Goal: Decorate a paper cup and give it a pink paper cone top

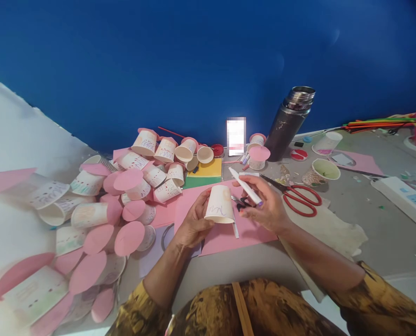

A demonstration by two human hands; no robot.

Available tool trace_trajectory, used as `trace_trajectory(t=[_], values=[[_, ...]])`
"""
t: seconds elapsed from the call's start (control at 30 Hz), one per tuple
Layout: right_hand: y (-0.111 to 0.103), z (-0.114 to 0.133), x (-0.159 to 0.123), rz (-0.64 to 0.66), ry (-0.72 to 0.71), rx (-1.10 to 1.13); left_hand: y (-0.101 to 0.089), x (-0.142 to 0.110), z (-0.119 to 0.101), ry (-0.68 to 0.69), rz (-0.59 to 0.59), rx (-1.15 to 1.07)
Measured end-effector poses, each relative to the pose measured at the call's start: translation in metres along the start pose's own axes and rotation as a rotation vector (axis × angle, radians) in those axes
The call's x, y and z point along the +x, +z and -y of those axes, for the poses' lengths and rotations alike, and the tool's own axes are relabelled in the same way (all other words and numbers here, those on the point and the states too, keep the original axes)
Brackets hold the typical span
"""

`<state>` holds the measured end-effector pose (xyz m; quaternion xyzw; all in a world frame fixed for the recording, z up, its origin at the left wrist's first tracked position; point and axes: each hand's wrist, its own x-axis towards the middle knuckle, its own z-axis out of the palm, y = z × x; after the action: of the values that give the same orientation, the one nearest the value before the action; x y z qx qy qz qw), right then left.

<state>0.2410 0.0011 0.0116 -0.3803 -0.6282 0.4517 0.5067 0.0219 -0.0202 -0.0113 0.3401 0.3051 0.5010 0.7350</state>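
My left hand [195, 223] grips a white paper cup [221, 201], which is upside down with its open rim toward me. Purple squiggles run along the cup near the rim, and a faint orange drawing sits higher up. In my right hand [264, 201] is a white marker [245, 186] with a purple end, slanting up to the left, just apart from the cup. Beneath both hands lie pink paper sheets [211, 245]. A small pair of dark-handled scissors [242, 202] is partly hidden between my hands.
Many decorated paper cups with pink paper discs [129, 238] crowd the left side. Red-handled scissors [303, 200] lie on a cloth [328, 228] at the right. A dark flask [287, 128] stands behind, near a patterned cup [321, 172] and a white power strip [409, 198].
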Motion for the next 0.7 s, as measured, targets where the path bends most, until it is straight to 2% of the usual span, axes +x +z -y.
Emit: trace_trajectory(t=[0.13,0.23,0.4,0.5,0.57,0.7], values=[[0.003,-0.005,-0.001,0.107,0.041,-0.161,0.005,-0.002,0.003,-0.012,0.025,0.005],[0.002,-0.008,0.0,0.116,-0.024,-0.249,0.002,0.0,0.002,0.01,0.064,0.071],[-0.002,-0.01,0.003,0.186,-0.166,-0.398,-0.012,0.003,-0.007,0.173,0.167,0.235],[-0.002,-0.011,0.003,0.243,-0.19,-0.417,-0.015,0.001,-0.012,0.136,0.2,0.362],[-0.003,-0.012,0.003,0.218,-0.179,-0.386,-0.014,-0.001,-0.014,0.101,0.2,0.401],[-0.01,-0.007,0.002,0.062,-0.201,-0.22,-0.015,0.001,-0.013,0.116,0.149,0.386]])
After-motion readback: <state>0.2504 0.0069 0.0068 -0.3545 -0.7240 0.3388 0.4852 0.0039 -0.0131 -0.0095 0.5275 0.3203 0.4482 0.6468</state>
